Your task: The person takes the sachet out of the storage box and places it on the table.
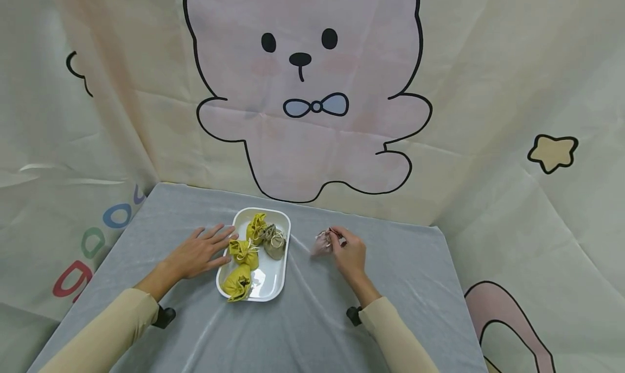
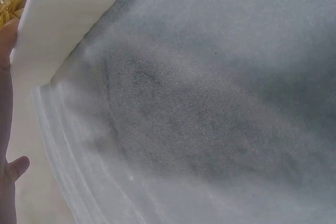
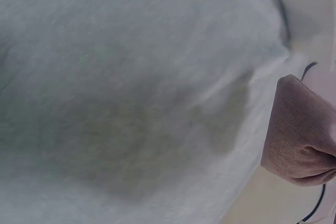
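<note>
1 mauve pouch: right of tray; right hand pinches its neck between fingers. Left hand: fingers spread at tray's left rim. Advisable: neck-only hold, body uncrushed; light touch on tray.

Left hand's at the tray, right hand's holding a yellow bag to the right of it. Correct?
Not quite: the bag is pinkish-brown, not yellow; the right wrist view shows it. The rest holds: left hand at the tray, right hand holding the bag to the right of it.
</note>
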A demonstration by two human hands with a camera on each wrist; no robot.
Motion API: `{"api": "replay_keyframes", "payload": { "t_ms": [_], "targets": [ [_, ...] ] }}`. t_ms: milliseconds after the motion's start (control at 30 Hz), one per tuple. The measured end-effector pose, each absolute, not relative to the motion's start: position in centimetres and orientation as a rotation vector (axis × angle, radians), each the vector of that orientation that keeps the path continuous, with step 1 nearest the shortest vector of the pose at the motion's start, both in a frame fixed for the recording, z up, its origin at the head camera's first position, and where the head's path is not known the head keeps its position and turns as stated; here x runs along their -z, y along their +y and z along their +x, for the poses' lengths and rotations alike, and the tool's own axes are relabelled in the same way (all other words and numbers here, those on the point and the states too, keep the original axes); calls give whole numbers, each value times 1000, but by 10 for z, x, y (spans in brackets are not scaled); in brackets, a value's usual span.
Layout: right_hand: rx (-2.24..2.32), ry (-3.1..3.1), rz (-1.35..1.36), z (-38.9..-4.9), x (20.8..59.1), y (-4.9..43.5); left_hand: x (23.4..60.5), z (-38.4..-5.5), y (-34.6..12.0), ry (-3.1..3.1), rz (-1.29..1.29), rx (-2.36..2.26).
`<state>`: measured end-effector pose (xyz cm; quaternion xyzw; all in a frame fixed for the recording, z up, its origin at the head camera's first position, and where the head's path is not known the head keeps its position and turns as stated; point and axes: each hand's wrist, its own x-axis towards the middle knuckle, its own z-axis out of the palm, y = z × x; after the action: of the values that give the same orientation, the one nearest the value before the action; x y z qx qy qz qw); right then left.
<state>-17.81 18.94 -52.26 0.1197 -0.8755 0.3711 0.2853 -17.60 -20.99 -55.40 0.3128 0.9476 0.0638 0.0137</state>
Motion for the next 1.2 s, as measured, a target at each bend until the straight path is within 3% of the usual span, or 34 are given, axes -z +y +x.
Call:
{"api": "replay_keyframes", "payload": {
  "t_ms": [433,767,1200],
  "targets": [
    [-978,-2525,174,-182,549,209,555,-176,-209,2946,974,-199],
    [-1046,-2526,164,-182,548,213,557,-177,-209,2945,963,-212],
    [-1065,-2492,446,-176,522,181,557,-177,-210,2951,976,-209]
  ]
}}
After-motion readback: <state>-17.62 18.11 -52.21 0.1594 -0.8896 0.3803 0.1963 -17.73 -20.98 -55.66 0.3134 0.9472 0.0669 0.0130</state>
